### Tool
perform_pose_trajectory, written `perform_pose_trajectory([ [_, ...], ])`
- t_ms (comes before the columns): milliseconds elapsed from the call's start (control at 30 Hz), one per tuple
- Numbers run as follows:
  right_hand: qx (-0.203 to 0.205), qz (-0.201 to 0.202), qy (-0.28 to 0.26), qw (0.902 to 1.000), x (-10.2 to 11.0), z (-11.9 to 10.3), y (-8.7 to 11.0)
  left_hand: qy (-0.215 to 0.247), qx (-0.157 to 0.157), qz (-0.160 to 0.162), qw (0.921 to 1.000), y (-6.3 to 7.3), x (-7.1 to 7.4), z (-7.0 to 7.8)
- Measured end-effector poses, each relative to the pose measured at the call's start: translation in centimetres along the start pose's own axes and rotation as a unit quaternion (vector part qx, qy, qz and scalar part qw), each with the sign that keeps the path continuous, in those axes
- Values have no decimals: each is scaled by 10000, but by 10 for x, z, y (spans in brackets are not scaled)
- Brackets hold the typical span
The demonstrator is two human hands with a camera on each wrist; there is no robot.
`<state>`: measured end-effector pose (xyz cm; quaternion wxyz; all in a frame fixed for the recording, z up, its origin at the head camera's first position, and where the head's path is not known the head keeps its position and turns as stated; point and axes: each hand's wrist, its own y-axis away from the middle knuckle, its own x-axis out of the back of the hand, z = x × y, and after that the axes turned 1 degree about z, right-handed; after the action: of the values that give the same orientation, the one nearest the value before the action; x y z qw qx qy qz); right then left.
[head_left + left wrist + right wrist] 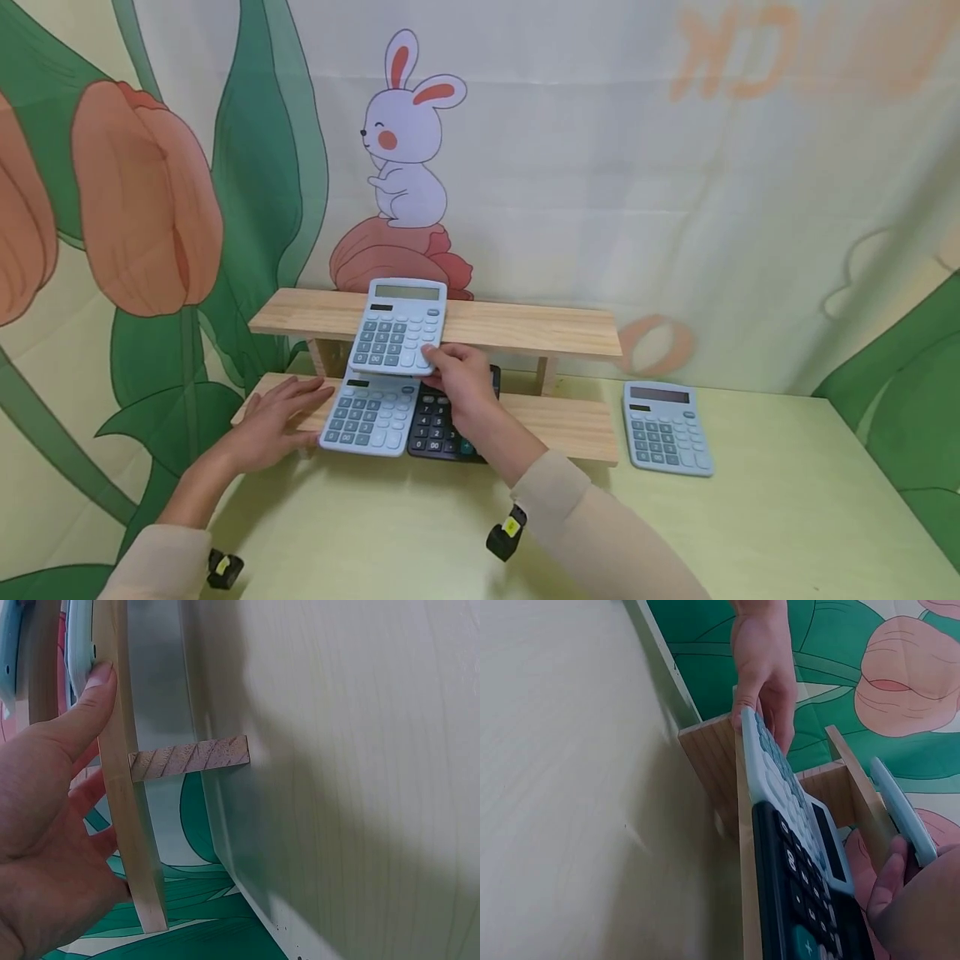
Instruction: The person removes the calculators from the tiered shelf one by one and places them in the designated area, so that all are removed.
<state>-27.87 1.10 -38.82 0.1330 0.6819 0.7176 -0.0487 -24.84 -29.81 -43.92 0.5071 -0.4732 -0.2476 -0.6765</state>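
Right hand (pixel 467 385) pinching upper calculator (pixel 397 321), left hand (pixel 276 421) — apparently — touching lower calculator (pixel 367 419)

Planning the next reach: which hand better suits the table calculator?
Probably the right hand: it's nearer the table calculator, though holding the upper calculator. The left hand is farther, touching the lower shelf.

Left hand (pixel 52 802) touches shelf (pixel 126 806) and, seemingly, a blue calculator (pixel 79 637)

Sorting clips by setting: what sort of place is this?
Probably a staged indoor setup: a tulip-and-rabbit printed cloth backdrop, a two-tier pale wooden shelf, and light blue rectangular calculators.
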Motion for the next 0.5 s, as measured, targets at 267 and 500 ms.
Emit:
perform_pose_trajectory([
  [267,93,-373,322,9987,24,-18,7,2,-70,-60,10000,2,-1,-2],
  [500,473,-311,728,9957,64,-46,20,-12,-124,-48,9999,2,0,-3],
])
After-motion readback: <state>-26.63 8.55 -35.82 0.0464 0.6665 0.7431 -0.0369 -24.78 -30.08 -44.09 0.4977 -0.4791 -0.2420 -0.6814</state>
